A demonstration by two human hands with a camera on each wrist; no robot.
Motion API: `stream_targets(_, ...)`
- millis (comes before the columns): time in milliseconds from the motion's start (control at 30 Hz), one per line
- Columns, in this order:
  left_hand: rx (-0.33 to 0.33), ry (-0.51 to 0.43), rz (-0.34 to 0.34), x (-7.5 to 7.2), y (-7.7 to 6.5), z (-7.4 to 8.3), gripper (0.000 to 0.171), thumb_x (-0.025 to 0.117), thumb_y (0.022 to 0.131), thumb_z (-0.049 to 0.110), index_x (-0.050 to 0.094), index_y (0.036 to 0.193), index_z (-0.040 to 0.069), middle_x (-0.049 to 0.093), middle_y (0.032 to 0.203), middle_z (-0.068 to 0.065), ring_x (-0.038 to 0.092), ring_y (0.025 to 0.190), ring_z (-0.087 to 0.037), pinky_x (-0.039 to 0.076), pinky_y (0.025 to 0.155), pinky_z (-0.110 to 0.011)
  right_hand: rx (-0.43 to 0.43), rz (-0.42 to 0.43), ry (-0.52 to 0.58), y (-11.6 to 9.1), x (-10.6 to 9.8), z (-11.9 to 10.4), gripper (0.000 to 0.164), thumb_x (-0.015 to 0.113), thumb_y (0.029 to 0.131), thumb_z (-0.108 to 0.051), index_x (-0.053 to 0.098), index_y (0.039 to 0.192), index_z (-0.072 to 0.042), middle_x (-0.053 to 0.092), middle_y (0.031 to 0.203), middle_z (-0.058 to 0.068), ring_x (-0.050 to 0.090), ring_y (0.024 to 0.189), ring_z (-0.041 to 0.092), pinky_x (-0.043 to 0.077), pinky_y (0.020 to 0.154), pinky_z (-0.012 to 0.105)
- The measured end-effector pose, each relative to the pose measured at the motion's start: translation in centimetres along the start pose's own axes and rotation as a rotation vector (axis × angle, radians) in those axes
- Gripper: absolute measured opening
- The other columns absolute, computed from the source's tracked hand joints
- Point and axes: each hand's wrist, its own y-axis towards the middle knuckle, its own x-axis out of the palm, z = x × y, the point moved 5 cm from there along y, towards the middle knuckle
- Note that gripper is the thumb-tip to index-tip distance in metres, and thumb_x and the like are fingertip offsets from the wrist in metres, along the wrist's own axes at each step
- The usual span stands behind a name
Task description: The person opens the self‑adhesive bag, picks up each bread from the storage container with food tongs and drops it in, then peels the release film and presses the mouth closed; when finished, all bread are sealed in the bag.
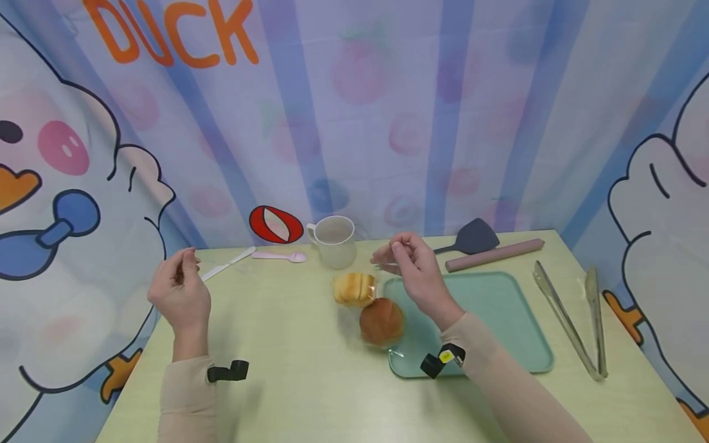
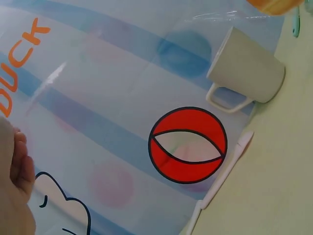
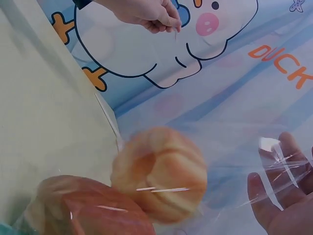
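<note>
My right hand [image 1: 412, 271] is raised above the table and pinches clear plastic wrapping [image 3: 274, 171]. Below that hand, a yellow segmented bread roll [image 1: 354, 289] and a round brown bun [image 1: 381, 322] show with clear plastic around them. Whether both share one bag, I cannot tell. The bun overlaps the left edge of the green tray [image 1: 476, 332] in the head view. My left hand [image 1: 180, 289] is up at the left, well apart from the bread, fingers curled and thumb against them. In the right wrist view a thin clear strip [image 3: 176, 34] hangs from its fingertips.
A white mug [image 1: 336, 243] stands at the table's back, with a pink spoon [image 1: 279, 256] and a white knife [image 1: 228, 264] to its left. Behind the tray lie a dark spatula [image 1: 476, 238] and a pink rolling pin [image 1: 493, 256]. Metal tongs [image 1: 570, 326] lie spread at right.
</note>
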Motion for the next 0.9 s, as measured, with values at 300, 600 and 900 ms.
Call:
stream_targets(300,-0.123,0.093,-0.221,0.6,-1.8,-3.5,0.022,0.064,0.102,0.013,0.081,0.099,0.001,0.075,0.093,-0.015,0.056,0.078,0.011,0.045,0.07,-0.008,0.007,-0.006,0.039,0.1,0.1,0.1,0.019,0.045,0.114,-0.021,0.051,0.115,-0.003,0.074,0.108,0.018,0.075,0.105,0.024,0.058,0.101,0.042)
stream_targets(600,-0.105,0.112,-0.335,2.2,-3.3,-4.3,0.02,0.067,0.1,0.014,0.081,0.098,0.0,0.076,0.094,-0.017,0.057,0.078,0.006,0.048,0.072,-0.014,0.004,-0.014,0.032,0.0,0.5,0.0,0.019,0.045,0.114,-0.02,0.051,0.115,-0.002,0.074,0.107,0.018,0.075,0.105,0.024,0.058,0.101,0.042)
stream_targets(900,-0.208,-0.034,-0.779,7.5,-6.8,-1.8,0.031,0.067,0.104,0.027,0.072,0.129,0.008,0.075,0.123,-0.01,0.07,0.112,-0.028,0.058,0.094,-0.044,0.013,-0.031,0.087,-0.1,1.2,-0.3,0.019,0.046,0.114,-0.021,0.051,0.115,-0.003,0.074,0.105,0.011,0.074,0.104,0.025,0.059,0.1,0.044)
